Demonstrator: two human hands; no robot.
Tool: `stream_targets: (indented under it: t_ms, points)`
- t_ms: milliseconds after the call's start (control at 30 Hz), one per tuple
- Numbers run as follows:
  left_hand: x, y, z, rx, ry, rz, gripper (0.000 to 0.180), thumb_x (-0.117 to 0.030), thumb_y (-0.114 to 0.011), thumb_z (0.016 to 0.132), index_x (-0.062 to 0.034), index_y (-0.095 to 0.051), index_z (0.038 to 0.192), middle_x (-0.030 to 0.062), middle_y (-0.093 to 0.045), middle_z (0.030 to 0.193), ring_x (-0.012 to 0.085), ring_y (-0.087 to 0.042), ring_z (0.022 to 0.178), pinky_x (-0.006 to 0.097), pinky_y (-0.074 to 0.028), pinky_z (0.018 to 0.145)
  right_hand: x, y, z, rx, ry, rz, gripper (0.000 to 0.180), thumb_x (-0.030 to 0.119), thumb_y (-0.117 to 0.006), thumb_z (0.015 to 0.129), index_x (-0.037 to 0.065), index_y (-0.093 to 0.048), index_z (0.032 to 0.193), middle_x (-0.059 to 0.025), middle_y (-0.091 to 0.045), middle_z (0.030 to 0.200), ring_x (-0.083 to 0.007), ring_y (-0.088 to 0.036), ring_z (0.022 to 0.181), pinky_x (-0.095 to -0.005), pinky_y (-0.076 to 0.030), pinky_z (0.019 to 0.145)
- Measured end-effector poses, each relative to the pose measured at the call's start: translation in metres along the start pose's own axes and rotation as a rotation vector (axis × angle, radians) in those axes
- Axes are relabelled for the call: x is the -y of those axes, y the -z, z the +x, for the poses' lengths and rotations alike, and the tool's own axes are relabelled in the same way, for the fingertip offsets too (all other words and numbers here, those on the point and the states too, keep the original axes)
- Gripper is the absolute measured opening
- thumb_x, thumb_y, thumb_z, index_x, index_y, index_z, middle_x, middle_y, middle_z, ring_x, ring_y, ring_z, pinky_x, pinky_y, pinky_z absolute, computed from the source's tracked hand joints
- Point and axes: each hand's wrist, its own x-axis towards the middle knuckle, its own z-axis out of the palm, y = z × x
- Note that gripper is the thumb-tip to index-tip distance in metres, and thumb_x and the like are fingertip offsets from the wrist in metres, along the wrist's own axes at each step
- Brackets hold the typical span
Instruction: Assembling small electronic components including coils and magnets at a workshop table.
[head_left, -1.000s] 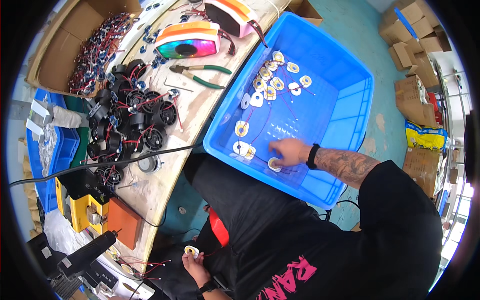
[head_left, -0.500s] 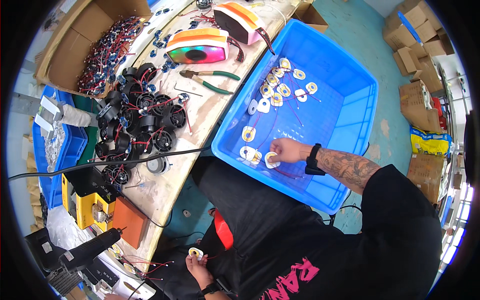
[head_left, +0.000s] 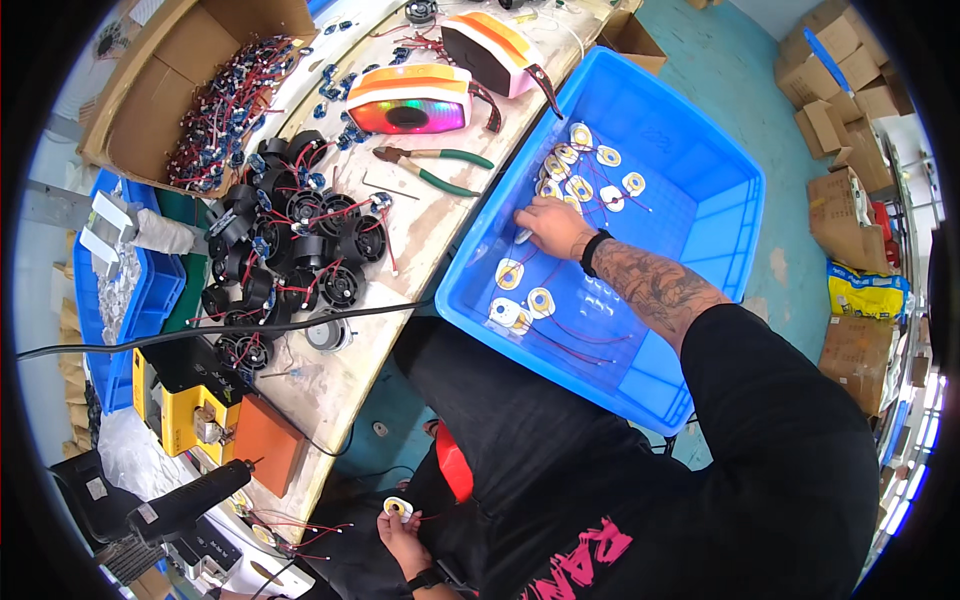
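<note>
— Head view, nearest first: left hand (head_left: 402,538)?
— Low by the lap, fingers pinched on a small white disc part (head_left: 397,508) with red wire.
— Right hand (head_left: 552,226)?
— Farther off, inside the blue bin (head_left: 700,200), palm down, fingers loosely curled, touching white disc parts (head_left: 530,235) on the floor; grip unclear.
— Beyond?
— Green-handled cutters (head_left: 440,168) and black round speakers (head_left: 300,240) on the bench.

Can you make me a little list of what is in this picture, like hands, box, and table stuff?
Right hand: reaching into the blue bin, touching a small white part near the round white-and-yellow discs.
Left hand: low down, holding one wired disc.
Workbench: black round speakers, green-handled pliers, rainbow-lit speaker box.
Bench end: black glue gun.
</note>
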Motion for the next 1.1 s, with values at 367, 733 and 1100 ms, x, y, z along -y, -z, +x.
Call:
stream_targets:
  t_ms: [367, 733, 1100]
  points:
    - [-0.006, -0.005, 0.003, 0.008, 0.018, 0.032, 0.018, -0.027, -0.055, 0.107, -0.0093, -0.057, 0.110, 0.0029, -0.067, 0.092, 0.0145, -0.069, 0.071, 0.022, -0.050, 0.062, 0.029, 0.166, -0.016, -0.216, -0.163, 0.370, 0.016, 0.010, -0.071, 0.091, 0.009, -0.062, 0.104, -0.0099, -0.067, 0.099, -0.0253, -0.068, 0.095, -0.0398, -0.054, 0.080]
    - [-0.002, -0.001, 0.010, 0.011, 0.046, 0.051, 0.019, -0.028, -0.055, 0.107, -0.0102, -0.057, 0.113, 0.0034, -0.068, 0.095, 0.0154, -0.070, 0.071, 0.022, -0.049, 0.062, 0.012, 0.271, -0.009, -1.247, -0.203, 0.560, 0.028, 0.018, -0.058, 0.106, 0.005, -0.039, 0.123, -0.0159, -0.069, 0.104, -0.0192, -0.071, 0.086, -0.0277, -0.055, 0.081]
    - [-0.006, -0.005, -0.001, 0.005, 0.007, 0.050, 0.019, -0.029, -0.054, 0.106, -0.0112, -0.058, 0.111, 0.0017, -0.068, 0.094, 0.0139, -0.070, 0.072, 0.021, -0.049, 0.062, -0.026, 0.286, 0.016, -1.258, -0.044, 0.311, 0.029, 0.020, -0.058, 0.106, 0.002, -0.044, 0.124, -0.0146, -0.073, 0.098, -0.0108, -0.066, 0.075, -0.0239, -0.052, 0.067]
